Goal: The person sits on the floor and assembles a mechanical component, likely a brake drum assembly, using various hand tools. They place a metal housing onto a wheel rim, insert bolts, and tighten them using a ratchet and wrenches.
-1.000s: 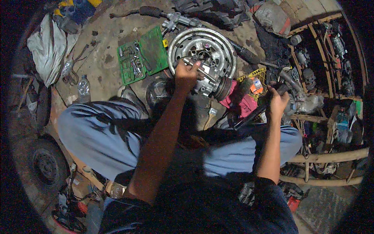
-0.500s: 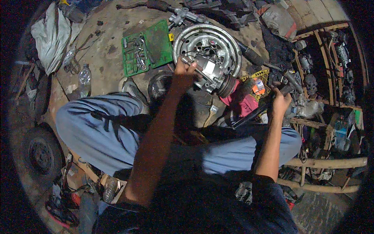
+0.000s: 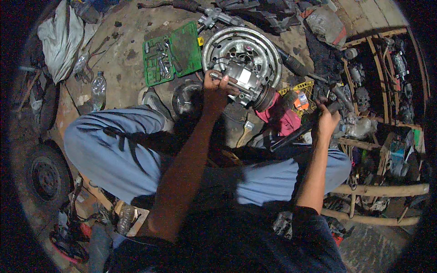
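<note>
A silvery compressor [image 3: 242, 76] with a pulley [image 3: 265, 98] at one end and a white label rests tilted on an upturned steel wheel rim [image 3: 211, 43]. My left hand [image 3: 215, 91] is closed round a short metal rod [image 3: 215, 76], held against the compressor's near left side; the rod's far end is hard to make out. Off to the right, my right hand [image 3: 327, 119] grips a hammer [image 3: 342, 96] with its head up and its dark handle slanting down toward my lap. The hammer is apart from the compressor.
A green tool case [image 3: 186, 52] with sockets lies open beyond my left knee. A paintbrush [image 3: 246, 132], a pink cloth [image 3: 284, 120] and a yellow basket [image 3: 302, 88] are near the rim. A plastic bottle [image 3: 99, 91] stands at left; wooden racks [image 3: 375, 54] hold parts at right.
The compressor's pulley end has shifted slightly up, and my left hand has moved a little with it. My right hand and the hammer stay almost in place.
</note>
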The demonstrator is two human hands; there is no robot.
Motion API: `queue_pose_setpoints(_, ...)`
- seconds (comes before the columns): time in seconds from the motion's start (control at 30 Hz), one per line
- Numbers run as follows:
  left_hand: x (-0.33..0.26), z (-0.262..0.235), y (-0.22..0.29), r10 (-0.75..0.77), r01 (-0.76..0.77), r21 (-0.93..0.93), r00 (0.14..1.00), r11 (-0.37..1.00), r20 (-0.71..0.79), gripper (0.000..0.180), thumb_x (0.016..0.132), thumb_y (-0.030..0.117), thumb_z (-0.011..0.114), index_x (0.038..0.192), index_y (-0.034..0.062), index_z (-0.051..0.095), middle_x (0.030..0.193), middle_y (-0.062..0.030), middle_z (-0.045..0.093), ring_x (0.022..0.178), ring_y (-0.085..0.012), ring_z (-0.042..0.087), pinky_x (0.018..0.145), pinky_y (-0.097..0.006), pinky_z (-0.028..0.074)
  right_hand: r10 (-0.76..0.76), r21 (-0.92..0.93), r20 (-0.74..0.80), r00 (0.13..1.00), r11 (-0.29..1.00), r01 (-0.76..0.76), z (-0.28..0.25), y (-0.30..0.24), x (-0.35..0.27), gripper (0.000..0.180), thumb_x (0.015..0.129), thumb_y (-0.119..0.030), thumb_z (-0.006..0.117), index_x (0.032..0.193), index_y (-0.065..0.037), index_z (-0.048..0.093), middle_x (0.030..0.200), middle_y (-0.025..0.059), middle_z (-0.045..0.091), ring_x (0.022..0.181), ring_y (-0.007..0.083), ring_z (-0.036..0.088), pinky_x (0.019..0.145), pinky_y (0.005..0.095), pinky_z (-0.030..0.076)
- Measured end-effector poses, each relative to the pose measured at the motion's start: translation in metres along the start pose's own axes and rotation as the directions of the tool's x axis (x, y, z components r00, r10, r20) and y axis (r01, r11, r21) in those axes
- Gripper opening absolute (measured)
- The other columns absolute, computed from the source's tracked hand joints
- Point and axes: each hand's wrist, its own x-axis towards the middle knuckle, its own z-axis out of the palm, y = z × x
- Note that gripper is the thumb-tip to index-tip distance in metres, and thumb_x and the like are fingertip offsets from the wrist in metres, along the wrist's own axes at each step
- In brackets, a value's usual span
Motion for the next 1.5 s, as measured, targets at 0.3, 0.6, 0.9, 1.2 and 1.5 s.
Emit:
queue_pose_setpoints(0.3, 0.0, 0.001, -0.01, -0.041, 0.041, -0.021, 0.999, 0.999, -0.031, 0.035, 0.097, 0.025, 0.057, 0.113, 0.0044, 0.034, 0.088, -0.0185, 0.07, 0.064, -0.0247, 0.069, 0.061, -0.033, 0.057, 0.048, 0.005, -0.026, 0.999, 0.999, -0.048, 0.006, -0.008, -0.004, 0.01, 0.08, 0.002, 0.065, 0.089, -0.003, 0.065, 0.065, -0.0001, 0.055, 0.051, 0.0122, 0.05, 0.046, 0.028, 0.035)
queue_pose_setpoints(0.6, 0.006, 0.025, 0.038, -0.145, 0.091, -0.346, 0.981, 0.934, -0.132, 0.031, 0.096, 0.014, 0.056, 0.114, 0.0034, 0.033, 0.089, -0.0224, 0.067, 0.066, -0.0281, 0.07, 0.059, -0.038, 0.061, 0.019, 0.001, 0.079, 0.997, 1.0, -0.019, 0.009, -0.028, -0.012, 0.007, 0.081, 0.002, 0.066, 0.085, -0.003, 0.065, 0.064, -0.0014, 0.054, 0.051, 0.0101, 0.048, 0.047, 0.0279, 0.034)
queue_pose_setpoints(0.9, 0.013, 0.029, 0.04, -0.219, 0.176, -0.322, 0.971, 0.93, -0.101, 0.034, 0.097, 0.009, 0.052, 0.121, -0.001, 0.03, 0.09, -0.0224, 0.066, 0.066, -0.0271, 0.07, 0.059, -0.036, 0.062, 0.176, -0.055, -0.002, 0.984, 0.983, -0.175, -0.009, -0.002, -0.003, 0.032, 0.077, -0.003, 0.072, 0.107, 0.005, 0.065, 0.106, 0.013, 0.069, 0.092, 0.0257, 0.065, 0.088, 0.0368, 0.048)
queue_pose_setpoints(1.2, 0.017, 0.027, 0.034, -0.199, 0.172, -0.32, 0.979, 0.931, -0.051, 0.049, 0.095, 0.006, 0.055, 0.132, -0.0044, 0.024, 0.095, -0.022, 0.066, 0.073, -0.025, 0.07, 0.061, -0.036, 0.062, 0.091, -0.034, -0.022, 0.996, 0.995, -0.092, 0.004, -0.026, -0.014, 0.011, 0.08, -0.001, 0.068, 0.091, -0.002, 0.067, 0.083, 0.0032, 0.065, 0.071, 0.0149, 0.057, 0.065, 0.03, 0.042)
queue_pose_setpoints(1.5, 0.018, 0.032, 0.024, -0.152, 0.129, -0.384, 0.988, 0.914, -0.031, 0.032, 0.095, 0.004, 0.056, 0.118, -0.001, 0.034, 0.096, -0.0207, 0.065, 0.072, -0.0234, 0.069, 0.058, -0.035, 0.061, 0.057, -0.143, 0.115, 0.992, 0.989, -0.04, 0.008, -0.02, -0.011, 0.031, 0.077, 0.001, 0.069, 0.108, 0.002, 0.066, 0.105, 0.0106, 0.071, 0.095, 0.0239, 0.066, 0.09, 0.036, 0.048)
